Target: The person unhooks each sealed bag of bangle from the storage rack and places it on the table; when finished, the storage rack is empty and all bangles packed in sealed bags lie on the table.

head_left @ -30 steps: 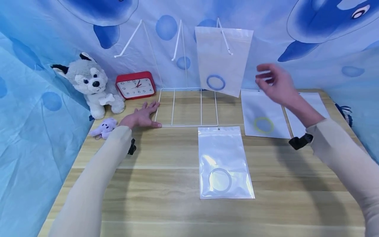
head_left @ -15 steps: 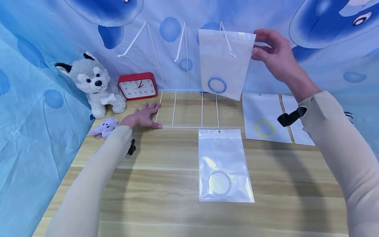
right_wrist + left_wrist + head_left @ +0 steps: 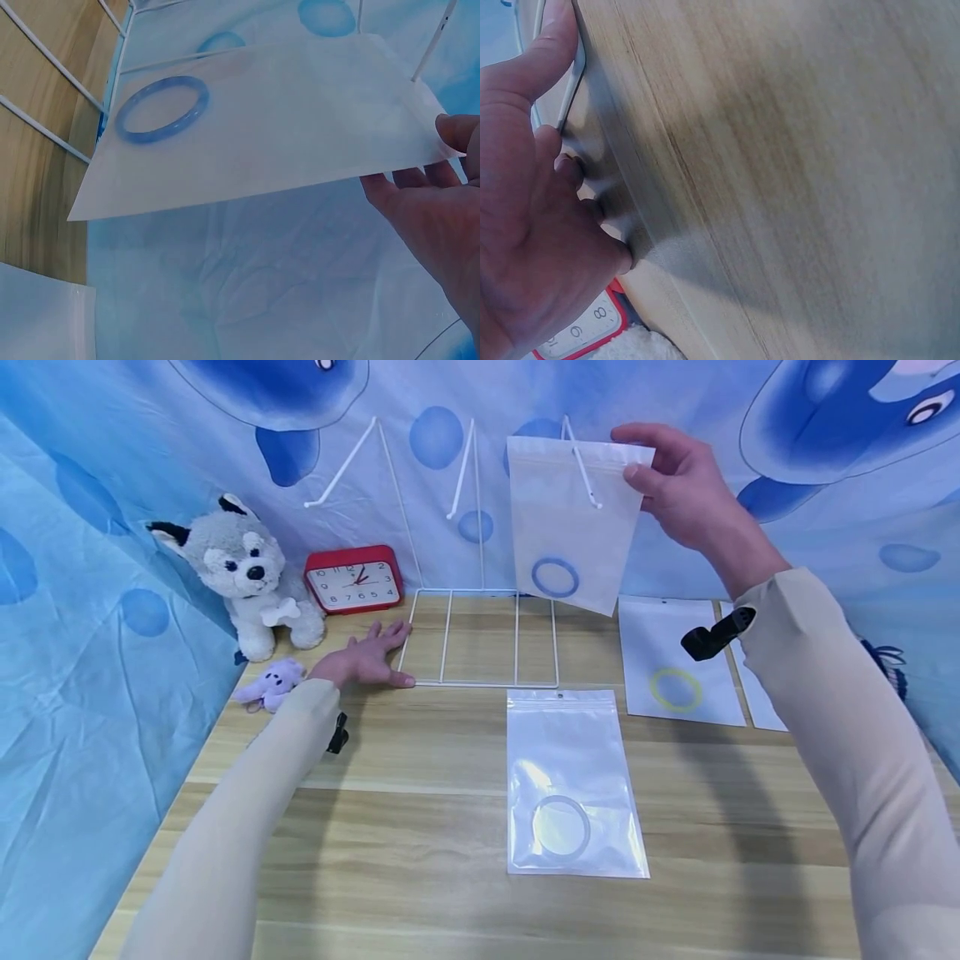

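Note:
A white wire rack [image 3: 483, 684] with three raised hooks stands at the back of the table. From its right hook hangs a white zip bag [image 3: 570, 527], tilted, with a blue bangle [image 3: 154, 136] showing inside. My right hand [image 3: 682, 489] pinches this bag's upper right corner, thumb in front and fingers behind. At the rack's left side my left hand [image 3: 363, 660] rests with fingers spread, fingertips and thumb at the base wire. In front of the rack a clear-fronted zip bag [image 3: 562, 743] lies flat, holding a pale bangle.
Right of the rack lie a bag with a yellow bangle [image 3: 656, 618] and another white bag [image 3: 761, 697], partly behind my right arm. A red clock [image 3: 354, 580], a plush husky [image 3: 247, 568] and a small purple plush toy [image 3: 273, 683] stand at the left. A blue curtain [image 3: 450, 527] hangs behind.
My right hand has moved up and left from above the bags on the right and taken hold of the hanging bag's corner. My left hand has stayed at the rack's base.

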`<move>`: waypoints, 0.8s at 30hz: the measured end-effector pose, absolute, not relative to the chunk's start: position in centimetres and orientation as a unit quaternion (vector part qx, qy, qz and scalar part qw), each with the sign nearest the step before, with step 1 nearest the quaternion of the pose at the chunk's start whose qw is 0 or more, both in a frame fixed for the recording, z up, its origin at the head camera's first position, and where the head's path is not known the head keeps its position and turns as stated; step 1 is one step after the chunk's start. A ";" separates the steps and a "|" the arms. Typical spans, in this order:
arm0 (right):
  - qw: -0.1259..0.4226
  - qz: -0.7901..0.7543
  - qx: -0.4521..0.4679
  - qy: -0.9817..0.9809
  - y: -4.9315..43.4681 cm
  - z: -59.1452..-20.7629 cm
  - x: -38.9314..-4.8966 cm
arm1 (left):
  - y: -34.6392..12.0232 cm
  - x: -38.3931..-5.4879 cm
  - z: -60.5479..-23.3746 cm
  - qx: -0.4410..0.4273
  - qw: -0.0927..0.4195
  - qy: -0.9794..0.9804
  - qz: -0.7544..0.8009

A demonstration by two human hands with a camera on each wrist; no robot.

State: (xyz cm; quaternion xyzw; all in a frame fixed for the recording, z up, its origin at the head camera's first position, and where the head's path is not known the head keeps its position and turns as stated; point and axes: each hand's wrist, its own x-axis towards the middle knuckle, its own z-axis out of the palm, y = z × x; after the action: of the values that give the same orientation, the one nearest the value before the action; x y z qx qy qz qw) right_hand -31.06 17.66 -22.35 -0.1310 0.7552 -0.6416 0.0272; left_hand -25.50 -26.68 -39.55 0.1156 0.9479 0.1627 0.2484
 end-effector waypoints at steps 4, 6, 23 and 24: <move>0.043 -0.665 -0.131 0.734 17.4 -22.2 -31.2 | -26.6 -25.7 -39.6 0.115 0.252 0.948 0.159; 0.044 -0.667 -0.128 0.733 17.4 -22.2 -31.2 | -26.5 -25.8 -39.5 0.113 0.252 0.948 0.158; 0.047 -0.632 -0.122 0.764 18.2 -22.1 -27.8 | -26.8 -26.0 -39.5 0.114 0.246 0.949 0.160; 0.048 -0.636 -0.123 0.760 18.3 -22.1 -27.5 | -26.8 -26.0 -39.5 0.114 0.246 0.949 0.160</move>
State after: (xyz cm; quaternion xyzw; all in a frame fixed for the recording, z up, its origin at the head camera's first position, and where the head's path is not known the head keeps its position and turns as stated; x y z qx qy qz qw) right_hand -27.51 18.28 -22.15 -0.1226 0.7604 -0.6360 0.0476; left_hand -26.03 -26.79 -39.48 0.1142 0.9492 0.1599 0.2457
